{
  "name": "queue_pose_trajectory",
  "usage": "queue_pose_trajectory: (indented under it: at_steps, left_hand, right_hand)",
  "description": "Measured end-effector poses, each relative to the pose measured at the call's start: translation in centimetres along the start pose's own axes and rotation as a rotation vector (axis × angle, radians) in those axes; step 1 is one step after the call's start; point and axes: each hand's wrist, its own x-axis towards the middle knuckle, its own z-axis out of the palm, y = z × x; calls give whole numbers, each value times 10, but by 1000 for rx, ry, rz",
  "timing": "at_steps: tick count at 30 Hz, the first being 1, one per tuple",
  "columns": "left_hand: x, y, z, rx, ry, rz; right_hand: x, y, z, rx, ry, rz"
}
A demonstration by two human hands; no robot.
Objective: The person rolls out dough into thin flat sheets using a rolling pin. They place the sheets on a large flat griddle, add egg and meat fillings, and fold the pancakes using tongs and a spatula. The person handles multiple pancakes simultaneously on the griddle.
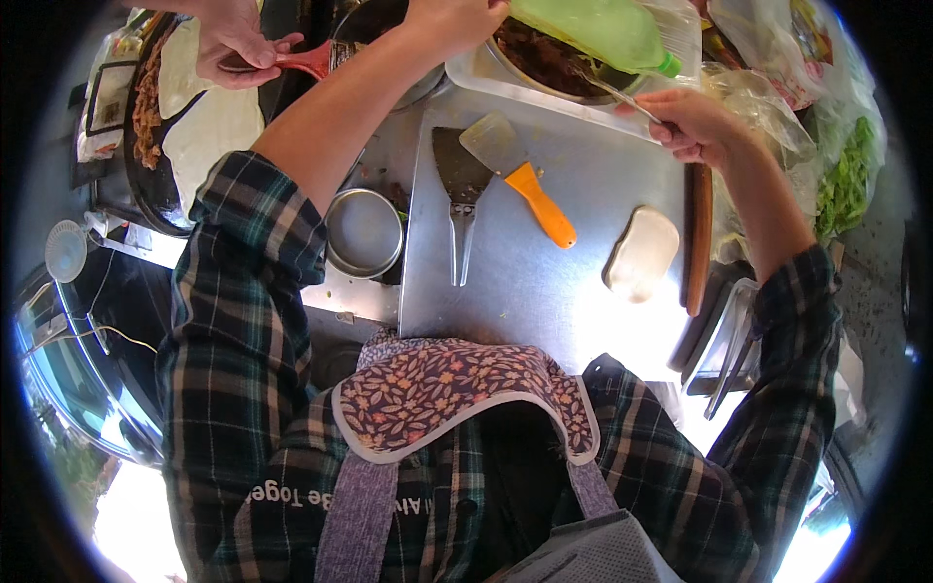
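Observation:
My right hand [692, 127] grips the thin handle of a metal utensil [623, 95]. Its far end dips into a round container [507, 67] of dark brown food [547, 62]. A green plastic bottle [598, 29] lies slanted across that container, cap towards the right. My left hand [459, 25] is at the top edge of the picture, its fingers by the bottle's left end. Whether they grip it I cannot tell. Below, on the steel worktop [525, 291], are a metal spatula [463, 189], an orange-handled scraper [539, 204] and a flattened dough piece [645, 255].
Another person's hand [244, 55] holds a red-handled brush [310, 60] near a griddle [157, 204] with flatbreads [211, 138] and browned food. A steel bowl [364, 233] sits left of the worktop. Rightward are a wooden rod [698, 240], tongs [729, 357] and bagged leafy greens [845, 175].

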Motion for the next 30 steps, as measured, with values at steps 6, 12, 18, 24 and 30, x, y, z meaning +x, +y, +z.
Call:
queue_pose_trajectory:
  at_steps: [6,12,18,24,30]
  left_hand:
    - [0,-1,0,23,-33,5]
    - [1,3,-6,16,-83,-36]
    - [-2,-5,-1,46,-29,-21]
    - [1,-3,-1,6,-28,-12]
    - [-1,-6,-2,26,-4,0]
  right_hand:
    - [-8,20,-4,-596,439,-613]
    - [-2,3,27,-1628,778,-896]
    - [9,-28,54,-1940,692,-881]
    - [18,-40,4,-605,111,-128]
    - [24,-1,-6,-85,-192,-115]
